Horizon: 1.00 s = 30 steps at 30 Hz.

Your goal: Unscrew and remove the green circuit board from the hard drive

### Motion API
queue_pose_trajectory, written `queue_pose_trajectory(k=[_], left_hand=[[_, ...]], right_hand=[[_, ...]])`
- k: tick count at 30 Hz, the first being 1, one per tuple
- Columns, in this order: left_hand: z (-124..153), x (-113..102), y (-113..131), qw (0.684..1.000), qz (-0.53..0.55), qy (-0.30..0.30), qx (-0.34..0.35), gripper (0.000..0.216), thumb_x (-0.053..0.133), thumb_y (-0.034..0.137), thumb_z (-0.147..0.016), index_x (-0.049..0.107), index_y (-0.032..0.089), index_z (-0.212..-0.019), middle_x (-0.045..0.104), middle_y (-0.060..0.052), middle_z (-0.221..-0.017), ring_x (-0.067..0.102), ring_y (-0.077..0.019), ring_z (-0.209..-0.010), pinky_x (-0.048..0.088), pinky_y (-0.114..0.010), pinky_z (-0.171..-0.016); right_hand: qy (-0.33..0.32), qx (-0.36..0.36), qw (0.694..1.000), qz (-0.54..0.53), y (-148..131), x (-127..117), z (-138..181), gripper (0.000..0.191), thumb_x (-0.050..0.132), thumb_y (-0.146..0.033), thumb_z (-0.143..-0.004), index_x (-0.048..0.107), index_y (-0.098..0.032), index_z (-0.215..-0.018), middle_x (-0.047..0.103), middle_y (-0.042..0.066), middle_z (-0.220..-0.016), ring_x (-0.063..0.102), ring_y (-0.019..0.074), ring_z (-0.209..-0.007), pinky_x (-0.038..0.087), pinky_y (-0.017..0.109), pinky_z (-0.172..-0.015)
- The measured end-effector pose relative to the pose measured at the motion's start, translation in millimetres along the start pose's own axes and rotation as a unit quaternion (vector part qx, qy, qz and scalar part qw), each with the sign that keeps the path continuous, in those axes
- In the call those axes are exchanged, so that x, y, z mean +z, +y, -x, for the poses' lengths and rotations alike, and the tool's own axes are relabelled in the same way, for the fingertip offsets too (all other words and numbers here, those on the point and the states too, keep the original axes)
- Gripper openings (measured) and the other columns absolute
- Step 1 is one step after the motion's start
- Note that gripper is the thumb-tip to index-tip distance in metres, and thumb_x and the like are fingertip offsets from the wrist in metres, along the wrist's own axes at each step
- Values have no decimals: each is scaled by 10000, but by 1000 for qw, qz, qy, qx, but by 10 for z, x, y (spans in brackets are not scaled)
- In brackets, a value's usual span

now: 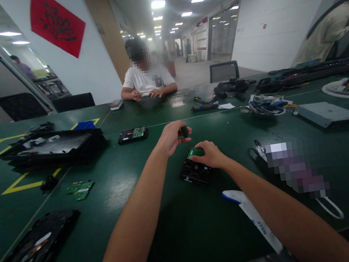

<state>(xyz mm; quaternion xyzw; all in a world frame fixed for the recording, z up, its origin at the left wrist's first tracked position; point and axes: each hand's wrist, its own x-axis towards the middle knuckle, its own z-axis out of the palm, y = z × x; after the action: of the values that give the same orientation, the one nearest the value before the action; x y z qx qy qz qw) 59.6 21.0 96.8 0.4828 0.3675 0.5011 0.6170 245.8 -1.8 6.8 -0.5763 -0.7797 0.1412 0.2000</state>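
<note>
In front of me a hard drive lies on the green table, its green circuit board facing up at the far end. My right hand is closed around that far end, with the thumb across the board. Above it, my left hand grips the dark handle of a screwdriver. Its thin shaft points down toward the board; whether the tip touches a screw is too small to tell. Another hard drive with its board showing rests farther off to the left.
Loose green circuit boards, a black tray and a black casing lie left. Right are a white-and-blue strip, a grey metal box and a cable bundle. Across the table sits a person.
</note>
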Motion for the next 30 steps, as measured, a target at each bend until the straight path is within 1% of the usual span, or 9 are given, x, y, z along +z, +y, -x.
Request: queue_pose_trajectory(k=[3, 7, 9, 12, 15, 18, 24, 26, 30], left_hand=[[-3, 3, -4, 1000, 14, 3, 2, 146, 664, 286, -778, 633, 157, -839, 709, -104, -881, 668, -200, -809, 589, -346, -689], [-15, -26, 0, 999, -15, 12, 28, 174, 661, 306, -765, 689, 142, -818, 688, -91, -887, 634, -173, -796, 546, -262, -616], [-16, -42, 8, 999, -25, 14, 37, 192, 655, 319, -770, 709, 140, -816, 672, -81, -865, 619, -164, -777, 530, -245, -596], [-11, -48, 21, 999, -26, -1, 19, 221, 642, 340, -792, 716, 144, -862, 678, -81, -840, 631, -172, -763, 541, -266, -609], [-9, -36, 21, 1000, -9, 0, 0, 223, 654, 338, -795, 687, 149, -909, 706, -93, -845, 665, -193, -783, 553, -291, -627], [-18, -26, 6, 1000, 10, 5, 0, 199, 669, 310, -778, 654, 147, -892, 722, -105, -853, 680, -201, -794, 565, -308, -649], [-28, -41, -6, 999, -21, 8, 31, 192, 660, 313, -759, 706, 137, -817, 704, -101, -894, 646, -180, -801, 526, -246, -587], [-20, -44, 4, 999, -27, 12, 34, 205, 660, 316, -761, 727, 136, -833, 693, -92, -884, 635, -170, -787, 520, -238, -581], [-4, -36, 19, 1000, -19, -7, 12, 255, 651, 340, -794, 733, 135, -922, 703, -94, -858, 658, -182, -778, 536, -262, -595]], right_hand=[[2, 5, 1000, 0, -4, -2, 5, 585, 686, -678, -785, 677, -251, -1184, 654, 96, -1181, 585, 295, -1098, 455, 417, -919], [3, 12, 1000, 1, -11, 1, 4, 606, 685, -687, -783, 672, -247, -1199, 651, 107, -1192, 587, 300, -1101, 455, 418, -920], [3, 9, 1000, 2, -13, 2, 1, 604, 683, -688, -784, 674, -252, -1202, 651, 106, -1194, 585, 299, -1106, 451, 422, -929], [2, 9, 1000, 2, -17, 5, -4, 579, 692, -676, -784, 684, -262, -1190, 656, 100, -1185, 583, 295, -1104, 448, 421, -932], [4, 11, 1000, -1, -13, 12, -7, 583, 701, -671, -777, 683, -257, -1187, 659, 95, -1173, 586, 290, -1091, 450, 415, -924], [7, 7, 1000, -2, -3, 18, -8, 593, 692, -683, -777, 678, -257, -1189, 658, 91, -1175, 585, 291, -1091, 453, 419, -923], [4, 7, 1000, -4, 0, 21, -2, 603, 678, -685, -786, 676, -243, -1195, 653, 105, -1185, 583, 298, -1099, 454, 420, -924], [4, 8, 1000, -2, -1, 21, 0, 604, 678, -683, -787, 674, -241, -1198, 651, 105, -1191, 580, 297, -1104, 453, 419, -928], [2, 4, 1000, 3, -1, 16, 2, 597, 669, -694, -788, 675, -253, -1190, 649, 94, -1192, 575, 293, -1112, 446, 417, -940]])
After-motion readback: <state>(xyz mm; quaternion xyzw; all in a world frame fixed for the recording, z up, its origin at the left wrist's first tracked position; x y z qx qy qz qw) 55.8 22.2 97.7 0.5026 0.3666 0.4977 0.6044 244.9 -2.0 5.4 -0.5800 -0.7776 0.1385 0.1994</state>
